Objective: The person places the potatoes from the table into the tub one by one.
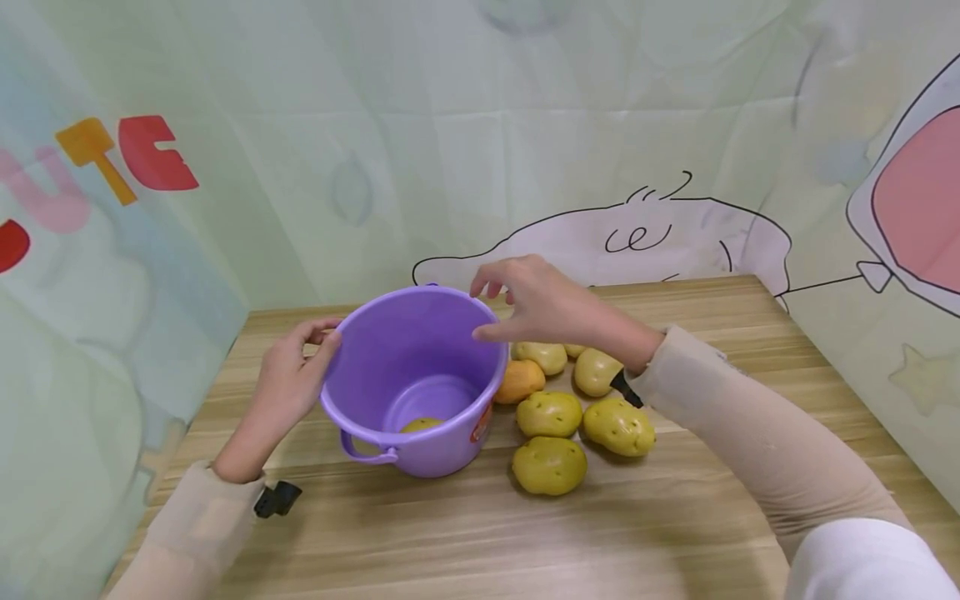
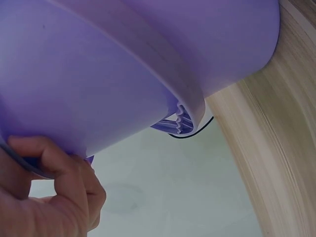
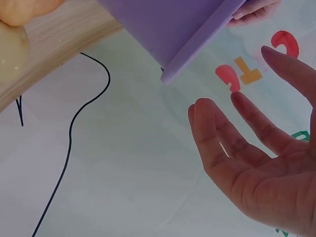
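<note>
White sleeve [image 1: 870,560] nearest; left hand [image 1: 288,375] pinches a purple bucket [image 1: 442,457], with probably a potato [image 1: 422,424] inside, partly hidden; right hand [image 1: 536,302] spread wide near the bucket.

Bucket [image 1: 448,452] on table [image 1: 375,533], one potato [image 1: 422,424] inside it, more potatoes [image 1: 550,414] right of bucket, backdrop [image 1: 435,158] behind table.

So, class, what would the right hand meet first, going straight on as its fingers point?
Probably the purple bucket, at its rim; the right hand appears apart from it. Depth is unclear, so it might pass above.
</note>
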A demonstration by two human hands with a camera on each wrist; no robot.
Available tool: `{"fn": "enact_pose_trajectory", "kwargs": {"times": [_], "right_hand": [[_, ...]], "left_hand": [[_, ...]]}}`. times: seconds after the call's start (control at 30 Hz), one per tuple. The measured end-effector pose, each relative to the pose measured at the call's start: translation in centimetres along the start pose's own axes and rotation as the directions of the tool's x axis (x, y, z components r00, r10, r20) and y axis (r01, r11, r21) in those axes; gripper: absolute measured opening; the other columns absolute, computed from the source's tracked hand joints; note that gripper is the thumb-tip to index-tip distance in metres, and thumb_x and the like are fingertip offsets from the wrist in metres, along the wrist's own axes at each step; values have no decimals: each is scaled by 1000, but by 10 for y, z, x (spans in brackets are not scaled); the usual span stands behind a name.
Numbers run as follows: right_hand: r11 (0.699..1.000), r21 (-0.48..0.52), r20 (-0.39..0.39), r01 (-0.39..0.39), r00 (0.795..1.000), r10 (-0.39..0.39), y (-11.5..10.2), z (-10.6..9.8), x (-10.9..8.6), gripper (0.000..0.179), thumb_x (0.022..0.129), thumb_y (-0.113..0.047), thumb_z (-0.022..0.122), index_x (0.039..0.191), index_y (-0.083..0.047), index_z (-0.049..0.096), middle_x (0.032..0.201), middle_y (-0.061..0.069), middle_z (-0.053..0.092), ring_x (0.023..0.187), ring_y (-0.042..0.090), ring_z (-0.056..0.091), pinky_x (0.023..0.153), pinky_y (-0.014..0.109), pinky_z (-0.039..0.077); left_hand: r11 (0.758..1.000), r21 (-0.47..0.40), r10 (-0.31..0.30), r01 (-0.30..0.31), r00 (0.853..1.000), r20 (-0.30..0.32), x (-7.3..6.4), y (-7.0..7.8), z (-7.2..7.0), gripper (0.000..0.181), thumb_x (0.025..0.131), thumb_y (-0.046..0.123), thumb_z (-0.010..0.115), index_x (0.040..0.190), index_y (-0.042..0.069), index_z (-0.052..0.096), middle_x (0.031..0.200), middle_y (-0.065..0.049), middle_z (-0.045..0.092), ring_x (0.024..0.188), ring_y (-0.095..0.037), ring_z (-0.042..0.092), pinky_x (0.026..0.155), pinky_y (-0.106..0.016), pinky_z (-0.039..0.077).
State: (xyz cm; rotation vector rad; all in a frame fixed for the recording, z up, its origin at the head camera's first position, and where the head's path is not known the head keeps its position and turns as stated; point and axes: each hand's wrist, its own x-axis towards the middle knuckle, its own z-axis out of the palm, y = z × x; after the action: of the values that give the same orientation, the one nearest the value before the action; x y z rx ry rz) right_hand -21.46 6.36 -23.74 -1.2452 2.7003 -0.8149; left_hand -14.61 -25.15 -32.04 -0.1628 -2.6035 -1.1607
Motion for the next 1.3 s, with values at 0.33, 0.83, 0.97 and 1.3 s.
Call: {"fn": "enact_pose_trajectory", "kwargs": {"times": [0.33, 0.83, 0.97, 1.3], "right_hand": [[1000, -11, -35, -12, 999, 12, 11, -4, -7, 38, 80, -25, 83, 111, -6, 69, 105, 7, 69, 95, 25, 62, 80, 37, 53], [998, -23, -36, -62, 997, 61, 31, -7, -22, 40, 81, -24, 84, 113, -5, 69, 106, 10, 69, 93, 27, 63, 80, 39, 54], [997, -22, -25, -78, 997, 78, 37, -6, -26, 41, 82, -25, 83, 115, -5, 68, 109, 11, 68, 95, 28, 63, 80, 41, 54], [988, -49, -10, -147, 989, 147, 50, -5, -36, 42, 82, -25, 82, 116, -4, 68, 111, 14, 68, 98, 31, 63, 80, 43, 55]], "left_hand": [[1000, 9, 3, -3, 1000, -12, 0, 1, 0, 41, 107, 24, 49, 130, -9, 56, 106, -29, 60, 76, -39, 72, 55, -19, 54], [1000, 15, -2, 2, 1000, -6, 0, 0, 1, 42, 107, 25, 48, 131, -9, 55, 107, -28, 60, 76, -39, 71, 56, -19, 54], [1000, 9, -8, 8, 1000, -1, 0, 0, 0, 43, 107, 25, 48, 132, -9, 55, 108, -29, 60, 78, -39, 72, 56, -19, 54], [1000, 0, -9, 9, 1000, 0, -1, 1, 1, 42, 107, 24, 48, 131, -9, 55, 108, -29, 60, 78, -40, 72, 56, -19, 54]]}}
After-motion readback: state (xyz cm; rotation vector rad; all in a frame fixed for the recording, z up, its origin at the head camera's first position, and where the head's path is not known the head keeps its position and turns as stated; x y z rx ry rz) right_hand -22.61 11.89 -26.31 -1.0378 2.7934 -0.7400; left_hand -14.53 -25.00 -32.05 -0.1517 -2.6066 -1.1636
